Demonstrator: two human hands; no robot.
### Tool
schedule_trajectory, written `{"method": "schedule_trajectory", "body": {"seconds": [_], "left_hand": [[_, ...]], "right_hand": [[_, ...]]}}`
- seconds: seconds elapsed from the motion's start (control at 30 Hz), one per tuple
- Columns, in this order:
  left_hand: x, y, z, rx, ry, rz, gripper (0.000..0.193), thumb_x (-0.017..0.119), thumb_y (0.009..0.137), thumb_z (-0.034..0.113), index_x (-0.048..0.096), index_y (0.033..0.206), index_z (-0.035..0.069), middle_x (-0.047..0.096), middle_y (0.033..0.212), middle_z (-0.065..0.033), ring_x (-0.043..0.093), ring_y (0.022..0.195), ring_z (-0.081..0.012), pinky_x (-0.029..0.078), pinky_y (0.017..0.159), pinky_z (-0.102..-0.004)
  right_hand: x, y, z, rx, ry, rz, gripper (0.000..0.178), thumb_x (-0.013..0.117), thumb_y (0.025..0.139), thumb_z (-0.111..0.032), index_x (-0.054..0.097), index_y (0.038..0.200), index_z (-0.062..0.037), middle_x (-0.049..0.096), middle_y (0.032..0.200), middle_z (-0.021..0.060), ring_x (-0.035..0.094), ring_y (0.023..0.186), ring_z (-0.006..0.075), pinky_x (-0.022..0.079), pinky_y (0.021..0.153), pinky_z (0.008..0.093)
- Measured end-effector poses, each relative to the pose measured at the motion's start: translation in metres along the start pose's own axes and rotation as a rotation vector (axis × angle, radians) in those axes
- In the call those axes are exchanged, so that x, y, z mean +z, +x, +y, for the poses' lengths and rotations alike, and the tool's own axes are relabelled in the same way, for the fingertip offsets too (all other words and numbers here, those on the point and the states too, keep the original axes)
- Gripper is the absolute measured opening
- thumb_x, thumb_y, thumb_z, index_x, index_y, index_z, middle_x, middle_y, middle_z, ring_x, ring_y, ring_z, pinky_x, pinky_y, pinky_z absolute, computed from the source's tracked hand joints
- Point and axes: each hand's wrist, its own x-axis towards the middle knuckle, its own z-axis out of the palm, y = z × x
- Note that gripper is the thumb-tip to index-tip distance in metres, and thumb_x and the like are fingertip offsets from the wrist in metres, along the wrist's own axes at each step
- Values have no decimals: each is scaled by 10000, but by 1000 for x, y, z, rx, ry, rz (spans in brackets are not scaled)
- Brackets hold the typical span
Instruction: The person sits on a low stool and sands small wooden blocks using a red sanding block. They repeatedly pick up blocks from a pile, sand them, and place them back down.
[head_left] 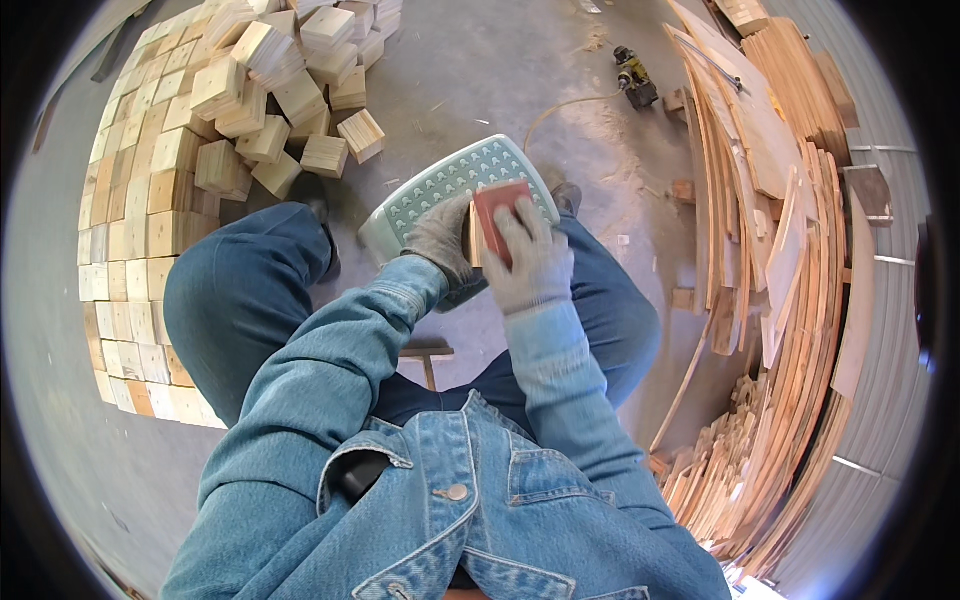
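Both my hands wear grey work gloves and meet over a pale green plastic stool [440,185] with a raised pattern, set between my knees. My left hand [440,237] is closed round the side of a pale wooden block [474,235], of which only a narrow edge shows. My right hand [533,255] presses a flat reddish sanding pad [489,212] against the block, its fingers lying over the pad. The pad covers most of the block's face. Fingertips of my left hand are partly hidden behind the block.
Stacked wooden blocks [140,215] fill the left side, with loose blocks [300,95] heaped on top and beside the stool. A yellow and black power tool [634,78] lies ahead on the floor, near a thin hose [565,102]. Long planks and offcuts [800,300] pile along the right.
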Motion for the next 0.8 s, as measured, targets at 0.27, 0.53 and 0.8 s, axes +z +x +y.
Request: {"method": "schedule_trajectory", "body": {"seconds": [0.27,0.53,0.8], "left_hand": [[-2,4,12,-14,-52,-23,716,919,718,434,648,1300,116,696,1260,-224,659,1243,-433,527,1099,-479],[7,3,-4,32,75,-7,921,950,684,451,564,1456,130,671,1356,-186,642,1298,-399,492,1165,-468],[16,11,-9,-56,-185,-179,987,974,716,415,499,1519,93,657,1427,-136,635,1339,-288,484,1196,-395]], "right_hand": [[-25,-80,-5,-71,61,17,590,840,787,-285,752,1361,-180,624,1509,129,630,1165,415,530,974,544],[6,57,9,-6,37,-16,562,816,829,-342,743,1377,-243,645,1511,50,687,1180,395,552,1016,522],[-13,63,88,143,71,-11,616,834,832,-329,727,1414,-161,622,1555,143,639,1357,362,502,1180,457]]}}
